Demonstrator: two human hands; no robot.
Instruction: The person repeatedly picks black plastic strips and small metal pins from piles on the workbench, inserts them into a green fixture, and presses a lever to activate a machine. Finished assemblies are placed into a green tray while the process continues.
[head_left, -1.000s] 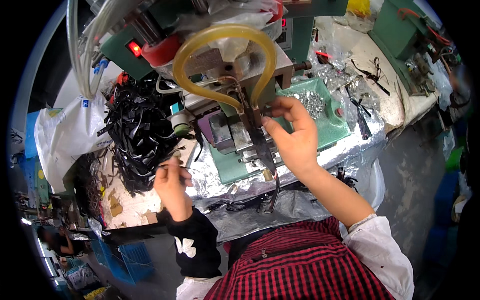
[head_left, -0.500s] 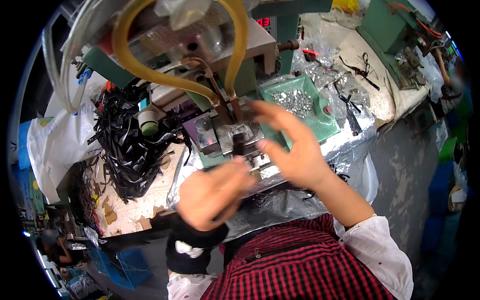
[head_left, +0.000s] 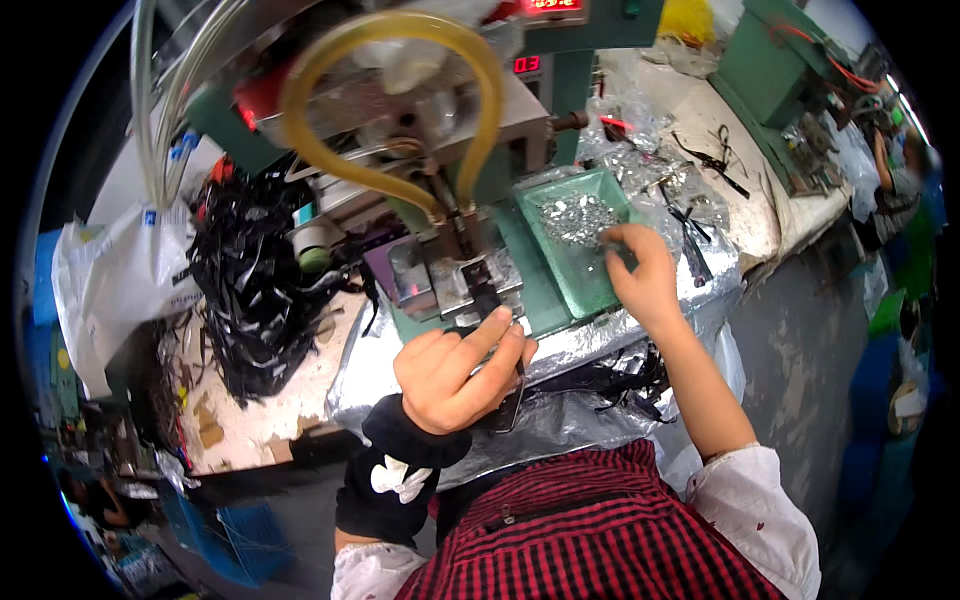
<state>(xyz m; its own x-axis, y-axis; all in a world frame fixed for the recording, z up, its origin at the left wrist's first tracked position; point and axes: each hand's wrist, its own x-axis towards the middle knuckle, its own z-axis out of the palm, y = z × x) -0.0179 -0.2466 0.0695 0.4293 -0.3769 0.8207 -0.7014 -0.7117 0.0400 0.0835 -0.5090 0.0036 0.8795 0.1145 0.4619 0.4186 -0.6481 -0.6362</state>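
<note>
My left hand [head_left: 455, 375] is closed on a black strap [head_left: 484, 292], whose end lies on the metal die block [head_left: 505, 268] of a press. Its index finger stretches along the strap toward the block. Beneath that hand, more dark strap hangs at the bench edge. Over the right side of a green tray [head_left: 580, 302] is my right hand [head_left: 645, 277], fingers bent, with a gap between forefinger and thumb. Nothing shows between them. Small shiny metal pieces [head_left: 577, 217] lie heaped in the tray, just left of those fingertips.
Yellow tubing [head_left: 490, 90] loops above the block. A pile of black strips [head_left: 245, 280] lies left of the press, by a white plastic bag [head_left: 110, 290]. Silver foil [head_left: 590, 350] covers the bench front. Crumpled clear plastic [head_left: 660, 165] lies beyond the tray. Another machine [head_left: 770, 90] stands far right.
My right hand has moved from the press block rightward to the tray. My left hand has shifted slightly right, and the black strap now lies on the block.
</note>
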